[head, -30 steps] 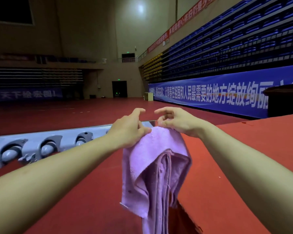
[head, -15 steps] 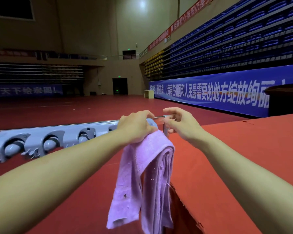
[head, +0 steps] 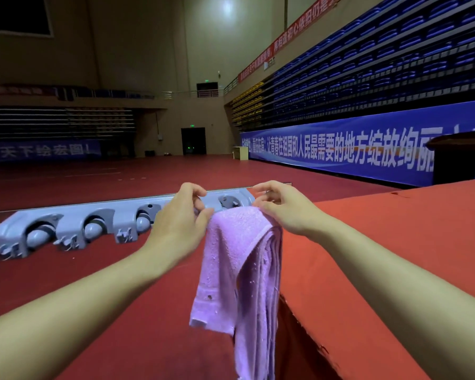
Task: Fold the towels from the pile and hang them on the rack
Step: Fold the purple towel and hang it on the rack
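Observation:
A folded purple towel hangs down from the right end of a grey rack that carries several roller clips. The towel's top sits just under the last clip. My left hand is at the towel's upper left corner, fingers loosely curled, with the thumb touching the towel's edge. At the upper right corner is my right hand, fingers curled above the towel and the thumb resting on its top. Neither hand plainly pinches the cloth. No towel pile is in view.
A red-covered table fills the right side, its edge just right of the hanging towel. A dark podium stands behind it. Red floor lies below the rack, and a blue banner lines the far wall.
The towel's top has shifted right to the rack's last clip and now hangs there. Both hands have loosened from gripping the top edge to touching it lightly.

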`<state>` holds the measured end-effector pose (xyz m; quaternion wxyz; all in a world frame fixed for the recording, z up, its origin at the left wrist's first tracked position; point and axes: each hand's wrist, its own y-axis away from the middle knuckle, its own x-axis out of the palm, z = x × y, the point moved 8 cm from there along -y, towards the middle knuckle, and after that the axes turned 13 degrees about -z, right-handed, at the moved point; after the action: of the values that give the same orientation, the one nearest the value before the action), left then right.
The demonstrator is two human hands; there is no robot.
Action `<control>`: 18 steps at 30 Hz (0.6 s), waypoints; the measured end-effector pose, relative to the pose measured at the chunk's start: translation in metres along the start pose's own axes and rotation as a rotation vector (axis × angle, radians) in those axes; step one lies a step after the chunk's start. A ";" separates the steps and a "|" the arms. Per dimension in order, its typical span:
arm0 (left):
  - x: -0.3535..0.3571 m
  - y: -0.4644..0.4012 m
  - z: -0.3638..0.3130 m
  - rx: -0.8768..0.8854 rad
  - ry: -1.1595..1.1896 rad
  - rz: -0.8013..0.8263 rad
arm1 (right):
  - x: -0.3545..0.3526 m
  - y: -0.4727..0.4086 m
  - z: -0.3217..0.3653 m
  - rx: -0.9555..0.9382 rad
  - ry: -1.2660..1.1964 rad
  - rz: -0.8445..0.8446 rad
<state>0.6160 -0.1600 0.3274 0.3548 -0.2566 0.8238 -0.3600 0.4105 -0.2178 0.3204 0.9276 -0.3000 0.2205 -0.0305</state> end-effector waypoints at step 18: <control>0.019 0.084 0.037 -0.189 0.223 -0.104 | 0.000 0.034 0.017 0.160 -0.057 0.056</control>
<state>0.6186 -0.1366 0.2367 0.2162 -0.2897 0.8738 -0.3251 0.4155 -0.1810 0.3132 0.9550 -0.2195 0.1990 -0.0136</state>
